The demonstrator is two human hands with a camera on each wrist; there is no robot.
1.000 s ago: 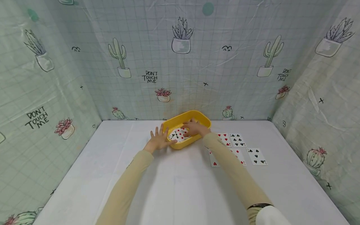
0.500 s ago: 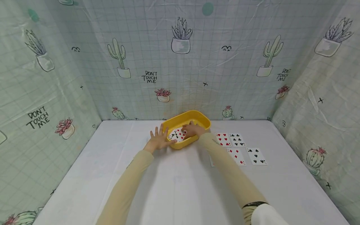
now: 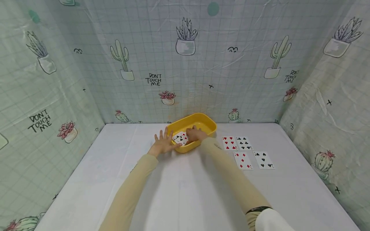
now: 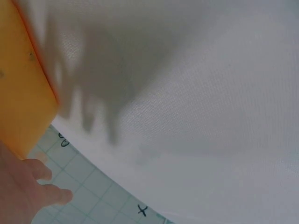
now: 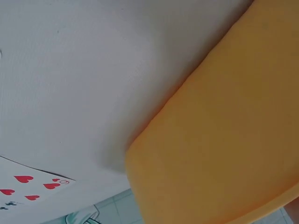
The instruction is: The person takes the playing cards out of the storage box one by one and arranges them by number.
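A yellow plastic bin (image 3: 202, 117) stands tilted in plan at the back of the white table, with several playing cards (image 3: 180, 138) lying face up in its left end. My left hand (image 3: 162, 144) has its fingers spread at the bin's left rim, thumb along the near side; in the left wrist view, part of the hand (image 4: 21, 191) shows beside the bin wall (image 4: 28, 88). Reaching over the near rim, my right hand (image 3: 195, 134) is down inside the bin at the right edge of the cards. Its fingertips are hidden, so I cannot tell whether it pinches a card.
Right of the bin lie a six of hearts (image 3: 229, 143), a six of clubs (image 3: 244, 143), a five of diamonds (image 3: 243, 160) and a five of spades (image 3: 264, 160). The right sleeve (image 3: 231, 173) crosses the table beside them. A cactus-print curtain (image 3: 138, 57) hangs behind.
My right hand has shifted slightly left inside the bin, its fingers drawing in over the cards. Its sleeve moved left too, now covering a heart card on the table. The left hand stayed put.
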